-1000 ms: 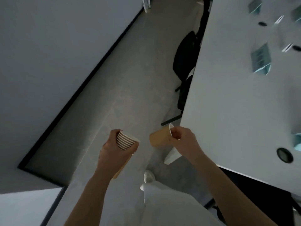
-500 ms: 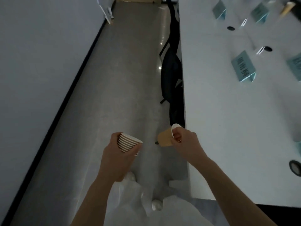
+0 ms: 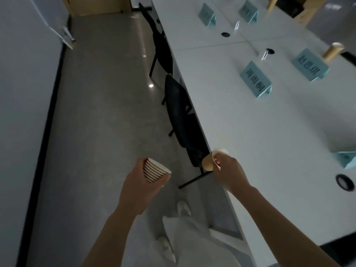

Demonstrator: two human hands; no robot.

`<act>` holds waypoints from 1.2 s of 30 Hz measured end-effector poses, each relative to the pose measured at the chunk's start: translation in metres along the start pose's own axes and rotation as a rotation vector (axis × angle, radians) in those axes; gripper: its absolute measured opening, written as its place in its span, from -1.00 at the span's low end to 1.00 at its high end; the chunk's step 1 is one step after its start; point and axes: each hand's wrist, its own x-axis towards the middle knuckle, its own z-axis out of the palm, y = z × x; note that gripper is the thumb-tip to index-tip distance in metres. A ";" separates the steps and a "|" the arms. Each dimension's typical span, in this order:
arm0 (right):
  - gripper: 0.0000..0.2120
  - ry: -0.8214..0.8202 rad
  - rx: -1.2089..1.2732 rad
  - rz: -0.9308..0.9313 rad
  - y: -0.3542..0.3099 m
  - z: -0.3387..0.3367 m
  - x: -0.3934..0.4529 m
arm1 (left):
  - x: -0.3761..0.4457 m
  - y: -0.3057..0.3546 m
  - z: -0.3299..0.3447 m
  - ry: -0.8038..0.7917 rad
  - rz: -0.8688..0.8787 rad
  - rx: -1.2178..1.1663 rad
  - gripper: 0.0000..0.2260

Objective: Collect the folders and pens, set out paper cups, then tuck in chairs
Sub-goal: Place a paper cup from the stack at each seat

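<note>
Overhead, your left hand (image 3: 143,182) grips a nested stack of paper cups (image 3: 155,170) over the floor, while your right hand (image 3: 227,170) pinches a single cup (image 3: 209,161) by its rim at the white surface (image 3: 260,141) edge, beside a black chair (image 3: 183,116).

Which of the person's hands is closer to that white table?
Right. The right hand, holding a single cup, is at the edge of the white table; the left hand grips the cup stack over the floor.
</note>
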 end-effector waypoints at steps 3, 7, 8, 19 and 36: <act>-0.84 0.068 -0.033 0.043 0.010 -0.012 0.053 | 0.042 0.018 0.009 -0.051 0.029 0.026 -0.50; -0.80 0.090 -0.064 0.127 0.031 -0.029 0.128 | 0.098 0.043 0.023 -0.066 0.035 0.044 -0.49; -0.80 0.098 -0.071 0.139 0.037 -0.034 0.146 | 0.111 0.050 0.025 -0.069 0.036 0.044 -0.50; -0.69 -0.023 -0.237 0.125 0.066 -0.042 0.255 | 0.208 0.089 0.045 -0.108 0.031 0.095 -0.46; -0.87 -0.157 0.408 -0.021 -0.108 -0.039 0.288 | 0.331 0.068 0.009 -0.268 0.085 0.125 -0.35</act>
